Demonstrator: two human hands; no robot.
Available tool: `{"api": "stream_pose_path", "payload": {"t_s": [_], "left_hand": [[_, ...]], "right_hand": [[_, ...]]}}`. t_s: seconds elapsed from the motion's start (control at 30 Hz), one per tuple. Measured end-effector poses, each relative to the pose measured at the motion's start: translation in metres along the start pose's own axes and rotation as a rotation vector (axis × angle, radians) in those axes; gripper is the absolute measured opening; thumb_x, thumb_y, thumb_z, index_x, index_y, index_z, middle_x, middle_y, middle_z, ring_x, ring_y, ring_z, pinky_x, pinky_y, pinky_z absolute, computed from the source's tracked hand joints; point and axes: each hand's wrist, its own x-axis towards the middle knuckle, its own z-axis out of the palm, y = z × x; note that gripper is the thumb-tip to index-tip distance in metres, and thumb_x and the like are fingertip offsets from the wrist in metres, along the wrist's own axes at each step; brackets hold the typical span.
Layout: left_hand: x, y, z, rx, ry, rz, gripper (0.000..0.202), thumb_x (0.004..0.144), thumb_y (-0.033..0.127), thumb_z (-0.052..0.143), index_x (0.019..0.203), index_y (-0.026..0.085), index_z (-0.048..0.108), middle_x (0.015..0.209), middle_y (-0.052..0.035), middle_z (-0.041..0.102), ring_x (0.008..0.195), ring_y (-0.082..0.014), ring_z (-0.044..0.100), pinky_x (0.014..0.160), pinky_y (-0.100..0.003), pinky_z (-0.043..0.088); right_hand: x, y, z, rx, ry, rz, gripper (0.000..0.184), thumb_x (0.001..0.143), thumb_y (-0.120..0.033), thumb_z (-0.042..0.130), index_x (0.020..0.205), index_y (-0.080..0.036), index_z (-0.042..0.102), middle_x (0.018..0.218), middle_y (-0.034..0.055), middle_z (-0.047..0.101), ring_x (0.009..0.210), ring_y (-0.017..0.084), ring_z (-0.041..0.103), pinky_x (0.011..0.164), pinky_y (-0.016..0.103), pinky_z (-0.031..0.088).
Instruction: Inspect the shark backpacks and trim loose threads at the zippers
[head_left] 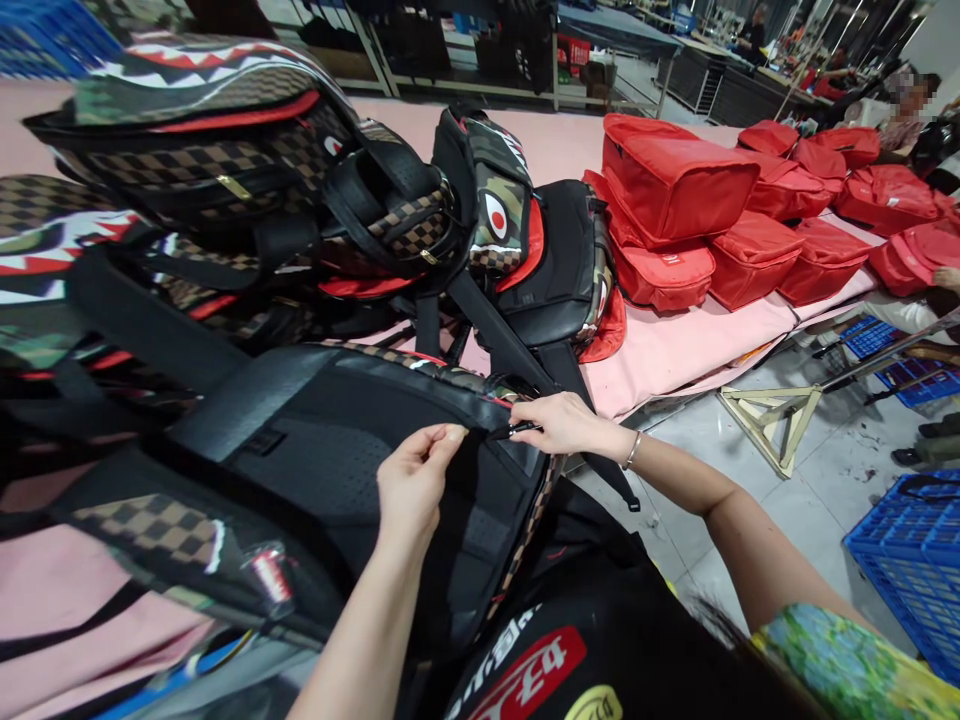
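A black backpack (322, 440) with a padded mesh back panel and brown checkered edges lies in front of me, back side up. Over its upper right part, my left hand (412, 480) is closed in a pinch; whatever lies between thumb and finger is too small to make out. My right hand (559, 424) grips a slim black tool (523, 428), its dark tip pointing left toward the pinching fingers. The tool's exact kind is unclear. Black straps (517, 345) run from the backpack's far edge, one hanging down past my right wrist.
Shark-mouth checkered backpacks (225, 150) are piled behind and left. Red bags (675, 180) are stacked farther right on the pink-covered table (637, 365). A blue crate (911, 560) and a metal stand (776, 425) occupy the floor at right. Other people are in the background.
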Motion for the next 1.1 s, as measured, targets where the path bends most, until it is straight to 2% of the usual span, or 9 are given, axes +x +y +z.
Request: {"api": "stream_pose_path", "payload": {"t_s": [0.23, 0.4, 0.47, 0.57, 0.67, 0.73, 0.83, 0.93, 1.1], "left_hand": [[0.000, 0.007, -0.004, -0.015, -0.076, 0.043, 0.030, 0.057, 0.042, 0.069, 0.073, 0.017, 0.062, 0.063, 0.0027, 0.050, 0.056, -0.0098, 0.039, 0.057, -0.025, 0.035], [-0.006, 0.011, -0.020, 0.004, -0.226, 0.082, 0.037, 0.064, 0.054, 0.060, 0.052, 0.019, 0.056, 0.059, -0.0011, 0.051, 0.060, -0.0144, 0.046, 0.060, -0.029, 0.039], [-0.009, 0.008, -0.020, 0.154, -0.294, 0.126, 0.029, 0.062, 0.049, 0.065, 0.060, 0.019, 0.064, 0.060, -0.0012, 0.052, 0.060, -0.0152, 0.048, 0.061, -0.029, 0.040], [-0.014, 0.004, -0.008, 0.606, -0.323, 0.278, 0.026, 0.067, 0.044, 0.062, 0.079, 0.022, 0.070, 0.062, 0.0003, 0.051, 0.059, -0.0158, 0.049, 0.059, -0.028, 0.038], [-0.018, 0.007, 0.008, 0.988, -0.316, 0.330, 0.024, 0.076, 0.038, 0.050, 0.078, 0.022, 0.068, 0.071, -0.0042, 0.056, 0.068, -0.0214, 0.055, 0.059, -0.030, 0.038], [-0.019, 0.010, 0.017, 1.056, -0.321, 0.317, 0.024, 0.077, 0.032, 0.045, 0.074, 0.020, 0.066, 0.076, -0.0079, 0.059, 0.074, -0.0248, 0.058, 0.062, -0.033, 0.040], [-0.017, 0.008, 0.021, 0.992, -0.314, 0.302, 0.023, 0.077, 0.029, 0.042, 0.071, 0.018, 0.062, 0.078, -0.0103, 0.059, 0.075, -0.0255, 0.059, 0.067, -0.035, 0.043], [-0.017, 0.002, 0.012, 0.857, -0.338, 0.280, 0.024, 0.077, 0.036, 0.040, 0.071, 0.020, 0.056, 0.073, -0.0070, 0.058, 0.071, -0.0216, 0.058, 0.067, -0.032, 0.044], [-0.040, -0.010, -0.044, 0.401, -0.334, 0.141, 0.036, 0.074, 0.056, 0.044, 0.076, 0.021, 0.054, 0.061, -0.0005, 0.050, 0.058, -0.0161, 0.049, 0.057, -0.029, 0.043]], "right_hand": [[0.003, 0.001, -0.002, -0.004, -0.015, -0.012, 0.013, 0.087, -0.031, 0.056, 0.093, -0.021, 0.061, 0.084, 0.0001, 0.067, 0.075, 0.016, 0.061, 0.059, 0.022, 0.031], [-0.008, 0.005, 0.002, 0.172, 0.090, 0.109, 0.018, 0.084, -0.033, 0.059, 0.096, -0.021, 0.062, 0.085, -0.0007, 0.067, 0.074, 0.013, 0.062, 0.064, 0.021, 0.037], [-0.014, 0.005, 0.005, 0.260, 0.141, 0.154, 0.019, 0.083, -0.034, 0.059, 0.097, -0.020, 0.062, 0.088, -0.0010, 0.067, 0.075, 0.013, 0.062, 0.065, 0.020, 0.040], [-0.021, 0.004, 0.011, 0.362, 0.232, 0.193, 0.020, 0.083, -0.032, 0.059, 0.099, -0.020, 0.060, 0.095, -0.0011, 0.066, 0.079, 0.012, 0.062, 0.069, 0.020, 0.042], [-0.027, 0.005, 0.019, 0.412, 0.306, 0.259, 0.022, 0.083, -0.035, 0.058, 0.098, -0.020, 0.060, 0.094, -0.0013, 0.066, 0.074, 0.011, 0.061, 0.067, 0.021, 0.043], [-0.030, 0.007, 0.024, 0.435, 0.336, 0.307, 0.024, 0.082, -0.038, 0.057, 0.097, -0.020, 0.060, 0.091, -0.0014, 0.066, 0.072, 0.011, 0.059, 0.067, 0.021, 0.044], [-0.034, 0.011, 0.030, 0.491, 0.368, 0.380, 0.026, 0.082, -0.041, 0.057, 0.097, -0.020, 0.060, 0.087, -0.0016, 0.065, 0.070, 0.011, 0.059, 0.067, 0.022, 0.045], [-0.037, 0.012, 0.034, 0.580, 0.397, 0.441, 0.027, 0.081, -0.042, 0.057, 0.095, -0.020, 0.059, 0.080, -0.0028, 0.063, 0.067, 0.011, 0.057, 0.064, 0.022, 0.045], [-0.036, 0.016, 0.038, 0.697, 0.456, 0.451, 0.028, 0.086, -0.044, 0.046, 0.088, -0.018, 0.056, 0.072, -0.0034, 0.057, 0.065, 0.010, 0.054, 0.060, 0.020, 0.043]]}}
